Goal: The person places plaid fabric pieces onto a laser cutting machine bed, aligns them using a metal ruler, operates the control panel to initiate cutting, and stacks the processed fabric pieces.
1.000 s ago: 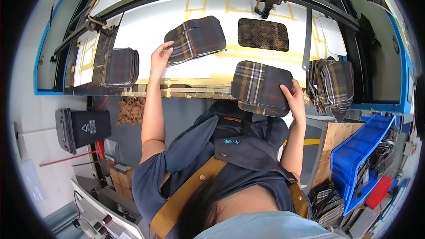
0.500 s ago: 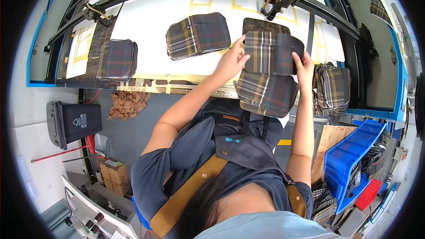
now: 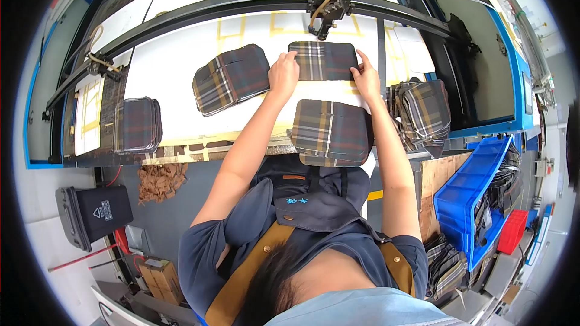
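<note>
A plaid fabric piece with rounded corners lies at the machine bed, below the cutting head. My left hand is closed at its left edge, fingertips on the near-left corner area. At the right edge, my right hand grips with thumb and fingers. Nearer to my body, a stack of plaid pieces sits at the bed's front edge, partly beside my right forearm. Left of my left hand lies another plaid stack, slightly turned.
A black gantry rail with a cutting head spans the white bed. More plaid stacks lie at the far left and right. A blue bin stands right; a dark waste bin stands left.
Both hands have moved forward with the plaid piece and laid it over the dark mesh opening in the bed. The head view has shifted, and the piece now lies flat.
</note>
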### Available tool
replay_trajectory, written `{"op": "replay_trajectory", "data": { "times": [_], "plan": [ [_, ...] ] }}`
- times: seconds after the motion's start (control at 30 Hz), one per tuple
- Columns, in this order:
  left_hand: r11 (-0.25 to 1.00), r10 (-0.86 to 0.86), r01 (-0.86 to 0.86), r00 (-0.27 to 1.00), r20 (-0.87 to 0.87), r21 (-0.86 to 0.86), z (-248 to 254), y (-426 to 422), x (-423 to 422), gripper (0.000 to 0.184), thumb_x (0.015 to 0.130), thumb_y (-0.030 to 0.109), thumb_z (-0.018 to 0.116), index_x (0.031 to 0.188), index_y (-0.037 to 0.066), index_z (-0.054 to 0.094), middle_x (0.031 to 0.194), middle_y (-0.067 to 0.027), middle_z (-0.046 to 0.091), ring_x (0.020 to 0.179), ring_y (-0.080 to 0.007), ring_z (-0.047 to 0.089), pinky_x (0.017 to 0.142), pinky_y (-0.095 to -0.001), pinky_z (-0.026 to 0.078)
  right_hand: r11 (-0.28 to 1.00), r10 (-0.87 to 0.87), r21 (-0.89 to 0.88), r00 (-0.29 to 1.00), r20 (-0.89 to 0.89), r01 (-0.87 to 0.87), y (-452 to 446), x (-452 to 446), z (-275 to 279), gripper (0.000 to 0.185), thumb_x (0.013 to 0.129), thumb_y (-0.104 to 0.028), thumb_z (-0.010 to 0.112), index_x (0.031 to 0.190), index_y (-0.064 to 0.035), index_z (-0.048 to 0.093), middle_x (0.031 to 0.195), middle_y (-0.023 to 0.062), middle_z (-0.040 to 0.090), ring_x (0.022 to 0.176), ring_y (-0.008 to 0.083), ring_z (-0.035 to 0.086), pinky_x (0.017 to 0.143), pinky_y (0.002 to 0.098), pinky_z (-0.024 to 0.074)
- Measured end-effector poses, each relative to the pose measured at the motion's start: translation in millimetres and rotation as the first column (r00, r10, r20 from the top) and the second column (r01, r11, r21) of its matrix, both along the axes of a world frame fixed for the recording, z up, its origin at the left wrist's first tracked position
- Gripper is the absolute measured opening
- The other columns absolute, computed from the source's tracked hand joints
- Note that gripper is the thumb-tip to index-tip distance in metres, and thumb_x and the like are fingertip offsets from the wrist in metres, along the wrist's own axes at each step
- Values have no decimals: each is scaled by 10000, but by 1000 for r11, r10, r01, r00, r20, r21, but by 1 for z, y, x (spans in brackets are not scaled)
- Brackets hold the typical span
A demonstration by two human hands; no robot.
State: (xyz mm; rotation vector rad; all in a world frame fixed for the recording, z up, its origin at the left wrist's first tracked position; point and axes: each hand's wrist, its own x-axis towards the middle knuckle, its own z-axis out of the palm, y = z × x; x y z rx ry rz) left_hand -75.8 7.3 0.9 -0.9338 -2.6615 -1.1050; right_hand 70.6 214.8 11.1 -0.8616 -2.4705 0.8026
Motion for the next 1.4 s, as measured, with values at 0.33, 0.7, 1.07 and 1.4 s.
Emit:
{"op": "replay_trajectory", "data": {
  "times": [0.33, 0.7, 1.07, 1.4],
  "plan": [
    [999, -10, 6, 996, -83, -43, 2, -3, 4, 285, 862, 66, 618, 1144, 48, 659, 996, -142, 645, 922, -323, 659, 761, -447, 553, 995, 42, 87, 999, 21, -44, -3, -1, 1, 272, 909, -125, 629, 1170, -152, 701, 1046, 141, 677, 993, 346, 647, 853, 440, 507],
    [873, -448, 476, 869, -210, 110, -4, 2, 30, 306, 865, 12, 596, 1155, 47, 688, 1280, -131, 608, 1250, -320, 533, 1066, -468, 408, 829, -257, 555, 930, 263, 72, 11, 22, 17, 209, 824, -89, 646, 980, 49, 665, 1049, 209, 602, 997, 353, 597, 795, 438, 551],
    [909, -401, 417, 874, -275, 3, -18, 12, 39, 260, 910, 96, 637, 1162, 103, 702, 1319, -111, 620, 1305, -317, 515, 1115, -479, 387, 798, -347, 603, 828, 440, 14, 38, 17, 0, 234, 783, -82, 679, 967, 62, 668, 1043, 226, 614, 979, 328, 627, 774, 343, 589],
    [888, -425, 453, 874, -235, 78, -16, 4, 37, 245, 912, 76, 628, 1145, 85, 700, 1301, -118, 625, 1294, -309, 528, 1118, -473, 392, 821, -333, 567, 865, 375, 71, 51, 18, 1, 206, 800, -82, 647, 953, 54, 643, 1012, 234, 654, 919, 363, 679, 779, 405, 582]
  ]
}}
